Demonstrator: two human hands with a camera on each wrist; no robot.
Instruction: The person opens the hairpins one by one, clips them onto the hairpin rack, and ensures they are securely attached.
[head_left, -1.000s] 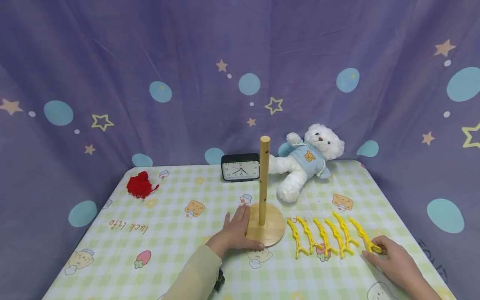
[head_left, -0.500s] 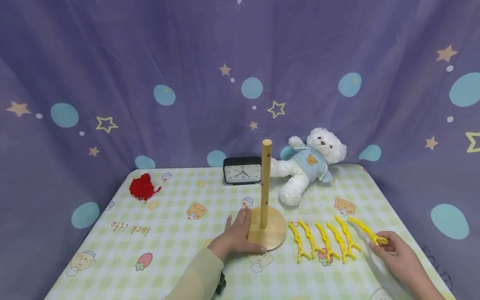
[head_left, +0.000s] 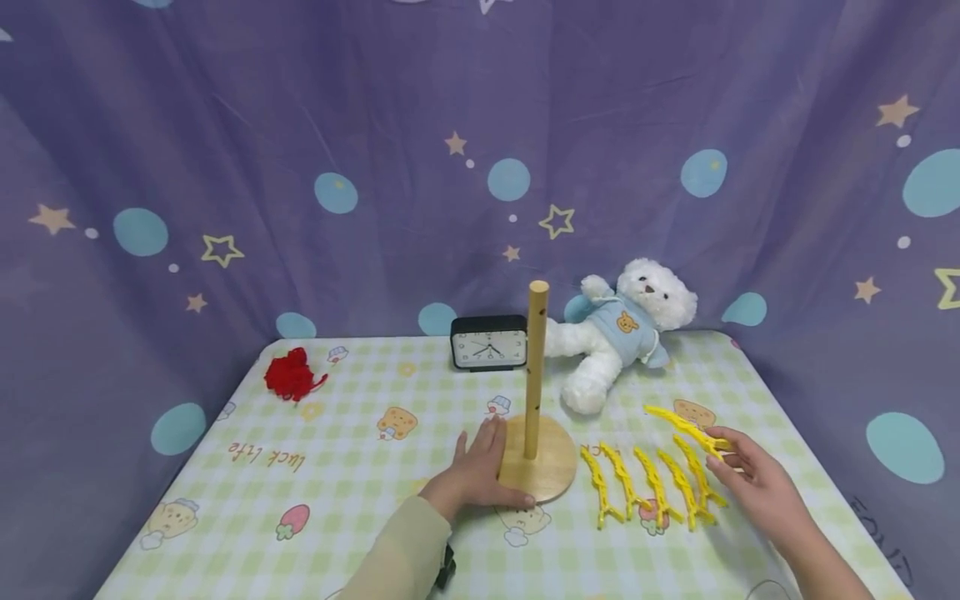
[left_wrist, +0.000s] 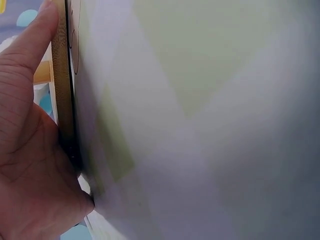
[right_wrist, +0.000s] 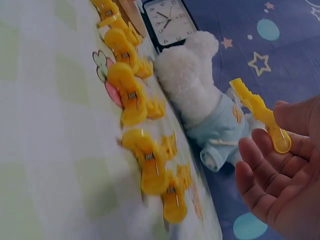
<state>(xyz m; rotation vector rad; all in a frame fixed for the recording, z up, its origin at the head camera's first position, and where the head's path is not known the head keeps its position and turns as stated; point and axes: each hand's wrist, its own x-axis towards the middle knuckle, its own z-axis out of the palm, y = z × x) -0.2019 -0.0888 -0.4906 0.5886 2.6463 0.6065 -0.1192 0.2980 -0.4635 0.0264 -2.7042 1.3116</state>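
Note:
My right hand (head_left: 759, 483) pinches one end of a long, knobbly yellow spring clip (head_left: 681, 426) between thumb and fingertips. In the head view, its free end points left, above a row of clips. The right wrist view shows the held clip (right_wrist: 257, 109) sticking out past my thumb, the other fingers loosely bent. My left hand (head_left: 477, 473) rests against the round wooden base (head_left: 553, 468) of an upright wooden post (head_left: 536, 367). Its fingers lie along the base's left edge, the thumb stretched along the front. Small dark holes mark the post.
Several more yellow clips (head_left: 651, 483) lie side by side right of the base. Behind the post stand a black alarm clock (head_left: 489, 343) and a white teddy bear (head_left: 626, 329) in a blue top. Red yarn (head_left: 291, 375) lies at the back left of the checked tablecloth (head_left: 352, 500).
My right hand has lifted the rightmost clip from the table and carried it left and back, turning it flatter. My left hand has stayed at the base; the view has shifted slightly.

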